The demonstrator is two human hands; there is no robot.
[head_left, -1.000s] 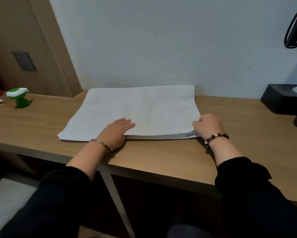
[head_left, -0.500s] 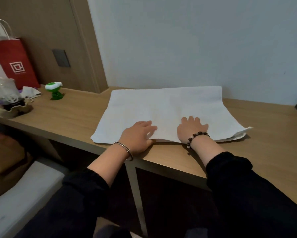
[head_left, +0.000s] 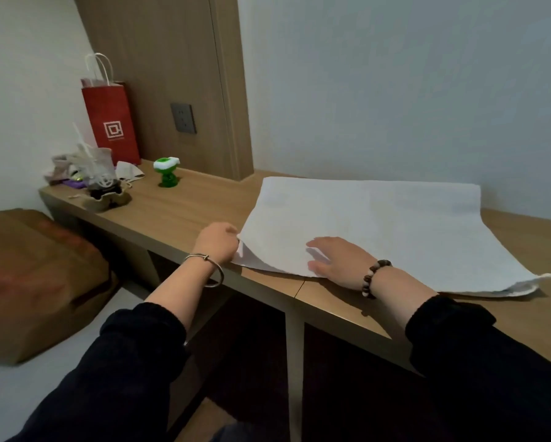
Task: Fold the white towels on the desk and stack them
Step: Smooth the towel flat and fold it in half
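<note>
A white towel (head_left: pixel 382 228), folded once with its layered edges showing at the near right corner, lies flat on the wooden desk (head_left: pixel 184 212). My left hand (head_left: pixel 218 242) pinches the towel's near left corner, which is lifted slightly off the desk. My right hand (head_left: pixel 338 261) rests flat, fingers spread, on the towel's near edge just right of that corner. Both arms wear dark sleeves; a metal bangle is on the left wrist, a bead bracelet on the right.
At the desk's far left stand a red paper bag (head_left: pixel 111 122), a green and white toy (head_left: pixel 167 173), a crumpled cloth (head_left: pixel 129 172) and a cluttered tray with plastic wrap (head_left: pixel 98 183). A brown cushion (head_left: pixel 35 279) lies low at the left. The wall runs behind the towel.
The view swung left. My left hand slid from the towel's near middle to its near left corner and pinched it. My right hand left the right corner and moved left along the near edge.
</note>
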